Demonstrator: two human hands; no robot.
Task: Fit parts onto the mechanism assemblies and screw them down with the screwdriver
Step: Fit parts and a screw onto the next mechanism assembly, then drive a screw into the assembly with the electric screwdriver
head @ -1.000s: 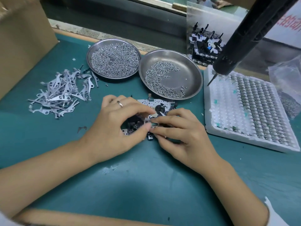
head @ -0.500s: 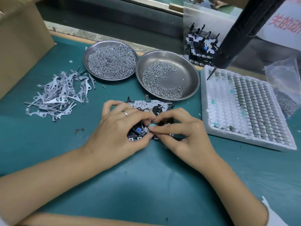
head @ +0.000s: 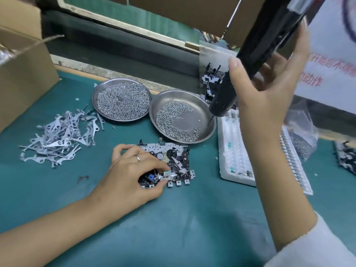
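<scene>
A metal mechanism assembly lies flat on the green mat. My left hand rests on its near left side, and thumb and forefinger pinch a small silver part seated at its front edge. My right hand is raised at the right and holds the hanging black electric screwdriver between thumb and fingers. The screwdriver's bit points down over the right screw dish, well above and right of the assembly.
Two steel dishes of screws stand behind the assembly, left dish and right dish. A pile of flat metal levers lies at left beside a cardboard box. A white foam tray, a plastic bag and more assemblies sit at right.
My right hand left the assembly and rose to take hold of the hanging screwdriver. My left hand stays on the assembly, still pinching the small part.
</scene>
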